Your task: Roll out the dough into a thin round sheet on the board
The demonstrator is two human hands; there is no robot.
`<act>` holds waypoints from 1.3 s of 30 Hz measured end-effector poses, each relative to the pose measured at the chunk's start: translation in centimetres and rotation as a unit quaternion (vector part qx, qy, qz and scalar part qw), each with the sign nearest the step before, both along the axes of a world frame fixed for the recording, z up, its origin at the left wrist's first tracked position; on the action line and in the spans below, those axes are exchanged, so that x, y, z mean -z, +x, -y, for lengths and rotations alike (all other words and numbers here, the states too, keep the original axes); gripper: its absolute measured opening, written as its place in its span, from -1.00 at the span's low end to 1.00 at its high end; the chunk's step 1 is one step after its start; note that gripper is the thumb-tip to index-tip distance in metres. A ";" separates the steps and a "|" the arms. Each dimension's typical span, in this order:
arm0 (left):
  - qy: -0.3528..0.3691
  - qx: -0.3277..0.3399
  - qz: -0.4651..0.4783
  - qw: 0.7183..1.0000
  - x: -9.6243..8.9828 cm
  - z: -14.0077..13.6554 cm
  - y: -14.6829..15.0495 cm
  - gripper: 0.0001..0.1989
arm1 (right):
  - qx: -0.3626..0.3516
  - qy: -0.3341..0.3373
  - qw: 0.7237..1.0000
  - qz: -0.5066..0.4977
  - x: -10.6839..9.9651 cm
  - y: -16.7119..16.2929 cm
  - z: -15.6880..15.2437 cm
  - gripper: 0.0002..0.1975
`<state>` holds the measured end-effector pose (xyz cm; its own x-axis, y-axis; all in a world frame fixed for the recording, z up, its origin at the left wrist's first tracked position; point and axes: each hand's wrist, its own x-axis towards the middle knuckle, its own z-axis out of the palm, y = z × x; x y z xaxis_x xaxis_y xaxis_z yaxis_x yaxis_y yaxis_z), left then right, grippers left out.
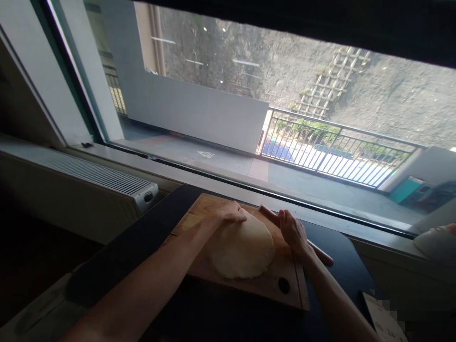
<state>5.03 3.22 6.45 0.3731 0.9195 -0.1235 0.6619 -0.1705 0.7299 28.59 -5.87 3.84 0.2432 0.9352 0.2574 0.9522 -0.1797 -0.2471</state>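
A flat, pale sheet of dough [244, 249], roughly round, lies on a wooden cutting board [210, 204]. At the dough's far left edge, my left hand [231, 213] has its fingers curled and its thumb over the top, closed on the rim. My right hand [291, 228] grips a slim wooden rolling pin [322, 254] around its middle. The pin slants across the board's right side, beside the dough and apart from it. My right palm and some fingertips are hidden from view.
Beneath the board is a dark table [138, 251] against the window sill [206, 183]. A white radiator [107, 175] stands to the left. A round dark hole [284, 285] shows in the board's near right corner. A light printed item [383, 316] lies at lower right.
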 end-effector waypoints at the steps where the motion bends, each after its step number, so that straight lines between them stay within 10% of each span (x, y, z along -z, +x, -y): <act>1: -0.014 0.022 0.023 0.999 0.3 0.1 -0.6 -0.71 | -0.021 0.003 1.000 -0.001 -0.4 0.0 0.5 -0.55; 8: 0.053 -0.056 -0.031 0.997 3.2 1.1 -5.8 -0.71 | -0.143 0.036 0.989 0.002 0.4 -6.6 0.7 -0.66; 14: 0.188 -0.105 -0.085 0.973 4.7 3.6 -5.5 -0.67 | 0.004 0.019 1.000 0.006 -0.8 -8.7 -4.3 -0.60; 22: 0.236 -0.113 -0.093 0.961 6.2 3.4 -5.6 -0.65 | -0.086 0.064 0.992 0.070 2.3 -10.8 2.6 -0.61; 31: 0.227 -0.110 -0.074 0.965 6.1 3.4 -5.7 -0.67 | 0.009 0.040 0.999 0.015 -0.1 -8.4 -8.5 -0.60; 39: 0.229 -0.115 -0.072 0.964 6.3 3.3 -5.6 -0.65 | -0.088 0.066 0.992 0.058 2.2 -10.3 1.2 -0.60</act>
